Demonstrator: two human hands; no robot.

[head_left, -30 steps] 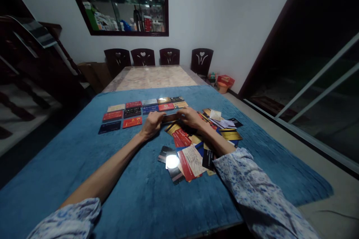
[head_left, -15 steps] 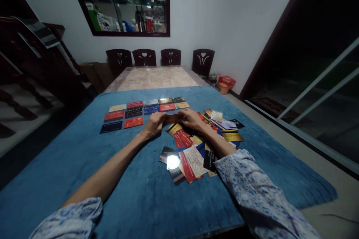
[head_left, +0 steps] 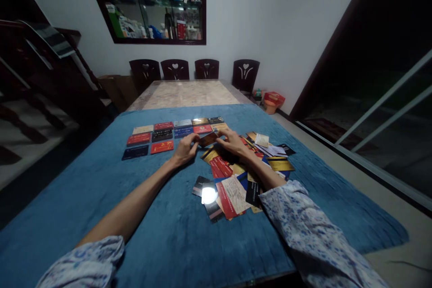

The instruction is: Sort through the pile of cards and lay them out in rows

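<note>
Between my hands a dark brownish card (head_left: 208,139) is held up, tilted, by its two ends. My left hand (head_left: 186,149) pinches its left end, and my right hand (head_left: 231,142) pinches the right end. Beyond and to the left, several cards lie face up in neat rows, among them an orange-red card (head_left: 162,146) and a dark blue card (head_left: 135,152). Under and around my right forearm spreads a loose pile of overlapping cards, with a red and cream card (head_left: 232,193), a gold card (head_left: 281,164) and a black card (head_left: 252,194). My right hand hides part of the pile.
A blue cloth (head_left: 162,234) covers the near part of the table, and the bare marbled tabletop (head_left: 192,92) shows at the far end. Several dark chairs (head_left: 245,74) stand behind it. A glass-shelved cabinet (head_left: 158,4) is set in the wall.
The card between my hands has tilted, so more of its face shows now. Both hands stay in nearly the same place. The laid-out cards and the pile have not moved.
</note>
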